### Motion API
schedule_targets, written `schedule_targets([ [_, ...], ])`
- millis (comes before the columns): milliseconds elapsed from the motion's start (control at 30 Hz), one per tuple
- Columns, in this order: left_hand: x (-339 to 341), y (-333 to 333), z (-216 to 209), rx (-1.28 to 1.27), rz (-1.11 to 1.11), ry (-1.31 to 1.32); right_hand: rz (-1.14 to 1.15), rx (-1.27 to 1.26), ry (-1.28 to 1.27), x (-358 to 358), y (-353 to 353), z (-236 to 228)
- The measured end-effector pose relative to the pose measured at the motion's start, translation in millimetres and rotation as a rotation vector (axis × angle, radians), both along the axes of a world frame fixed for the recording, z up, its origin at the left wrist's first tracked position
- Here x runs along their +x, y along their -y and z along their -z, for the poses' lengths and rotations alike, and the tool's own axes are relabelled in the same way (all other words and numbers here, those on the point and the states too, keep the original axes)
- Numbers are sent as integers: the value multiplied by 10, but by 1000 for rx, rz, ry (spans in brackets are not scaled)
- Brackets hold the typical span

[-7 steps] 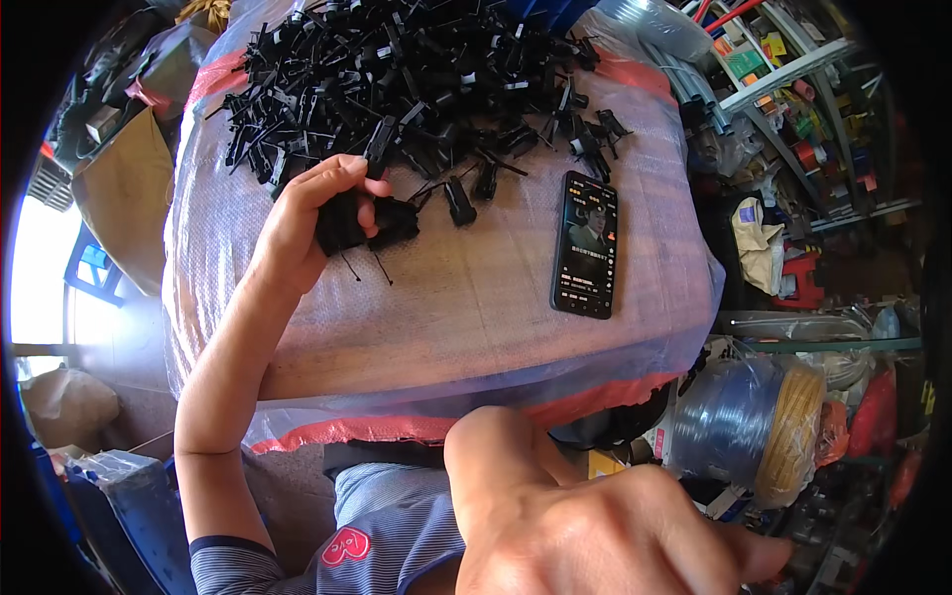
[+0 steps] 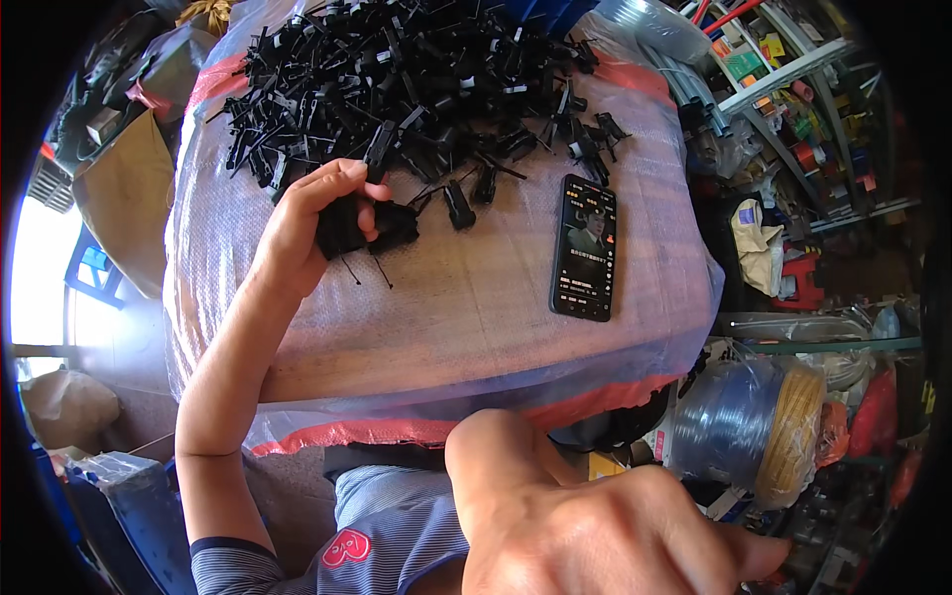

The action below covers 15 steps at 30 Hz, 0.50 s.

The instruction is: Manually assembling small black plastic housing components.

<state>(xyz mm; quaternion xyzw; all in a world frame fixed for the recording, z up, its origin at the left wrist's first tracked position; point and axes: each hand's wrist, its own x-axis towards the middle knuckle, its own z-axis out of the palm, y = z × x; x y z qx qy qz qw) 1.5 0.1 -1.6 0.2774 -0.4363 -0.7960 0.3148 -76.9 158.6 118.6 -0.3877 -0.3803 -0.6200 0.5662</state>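
Observation:
My left hand [image 2: 315, 203] is closed around several small black plastic parts [image 2: 340, 228] at the near left edge of a big heap. Two thin black leads hang from them toward me. Its thumb and fingertip also meet a long black part [image 2: 380, 149] that stands out from the heap [image 2: 347, 74]. A few loose black parts [image 2: 459, 205] lie to the right of that hand. Close to the camera, my bent right hand [image 2: 605, 526] shows its back and knuckles. One finger stretches toward the lower right; the others are hidden, as is anything they might hold.
A black smartphone [image 2: 583, 248] with a lit screen lies on the table, which has a plastic woven cover [image 2: 436, 337]. Spools of blue and yellow tubing [image 2: 734, 426] stand at the right, below crowded metal shelves [image 2: 783, 74]. At the left is a brown sack [image 2: 129, 198].
The picture on the phone's screen has altered slightly. Both hands and the black parts stay as they were.

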Motion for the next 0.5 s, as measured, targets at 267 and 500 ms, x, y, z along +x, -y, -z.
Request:
schedule_targets([
  [267,60,47,30,4,-21,-7,120,-101,-117,-87,84,107],
  [500,-49,20,17,74,17,-63,696,463,-123,-272,395,835],
])
